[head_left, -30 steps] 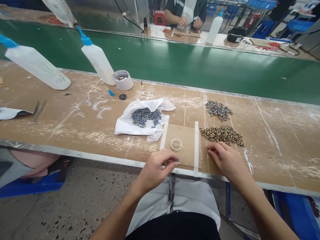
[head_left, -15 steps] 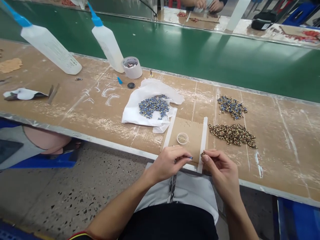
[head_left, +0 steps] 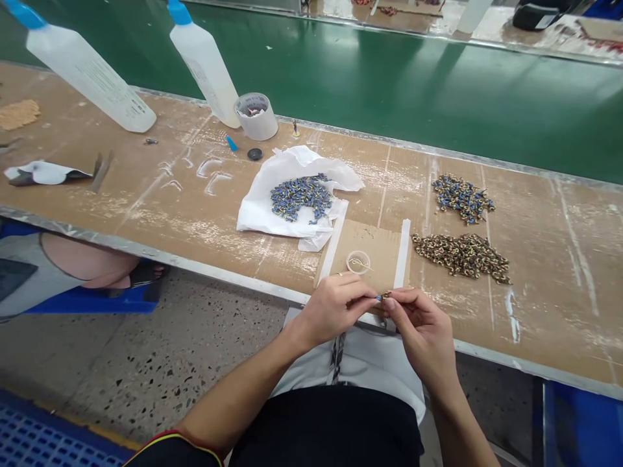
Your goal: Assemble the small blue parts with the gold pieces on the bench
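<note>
My left hand [head_left: 335,308] pinches a small blue part [head_left: 378,298] at the table's near edge. My right hand [head_left: 421,327] pinches a small brown-gold part [head_left: 386,296], and the two parts meet tip to tip between my fingers. Just beyond them lies a cardboard pad [head_left: 372,250] with a small clear dish [head_left: 358,261] on it. A pile of blue parts [head_left: 302,196] rests on a white cloth [head_left: 265,207] to the left. A pile of brown-gold parts [head_left: 460,253] lies to the right, with a mixed blue-and-gold pile [head_left: 461,196] behind it.
Two white squeeze bottles with blue caps [head_left: 90,74] [head_left: 207,65] lean at the back left beside a tape roll [head_left: 256,115]. A green conveyor belt [head_left: 389,78] runs behind the bench. Another person's knee [head_left: 87,266] shows under the table at left.
My right hand left the brown-gold pile with one part and came in toward my left hand. Both hands now meet at the table edge, parts touching. The view tilted down.
</note>
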